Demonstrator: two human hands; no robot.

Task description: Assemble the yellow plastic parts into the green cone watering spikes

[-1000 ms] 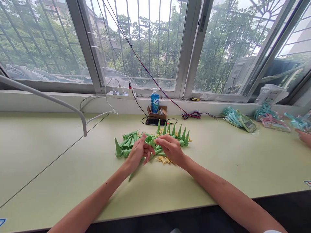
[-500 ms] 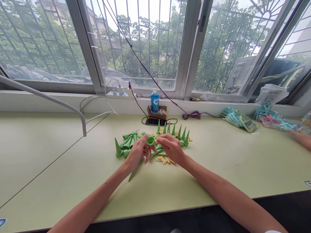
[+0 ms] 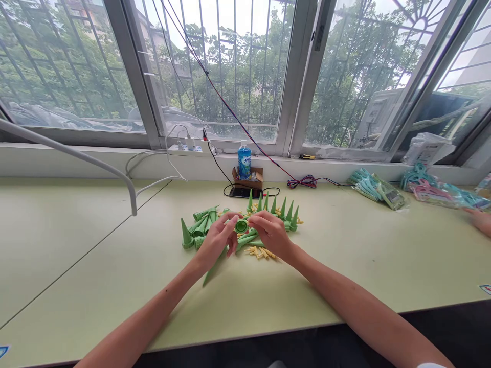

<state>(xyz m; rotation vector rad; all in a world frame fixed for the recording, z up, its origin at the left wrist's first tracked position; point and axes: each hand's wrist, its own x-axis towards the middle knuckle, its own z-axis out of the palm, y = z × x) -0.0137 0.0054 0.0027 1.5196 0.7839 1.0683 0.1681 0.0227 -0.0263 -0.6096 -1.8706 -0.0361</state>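
Observation:
Between my two hands is a hollow green plastic spike (image 3: 241,226), its round open end facing me. My left hand (image 3: 219,237) grips it from the left, thumb on top near the rim. On the other side, the fingers of my right hand (image 3: 271,232) are pinched together against its edge; whatever lies between those fingertips is hidden. Underneath and behind the hands lies a pile of green spikes (image 3: 200,228). Several finished-looking green cones (image 3: 284,208) stand point-up in a row to the right. Small yellow plastic pegs (image 3: 262,252) lie just below my right hand.
A blue bottle (image 3: 244,161) stands in a small cardboard box (image 3: 256,180) behind a dark phone (image 3: 245,192) with cables. Bagged teal and pink goods (image 3: 429,190) lie far right, near another person's hand (image 3: 479,221). A grey tube (image 3: 95,163) arches over the left side.
The held green spike has shifted slightly right and down, and its open end has tilted. My left thumb has moved over its rim. The other person's hand at far right has moved slightly.

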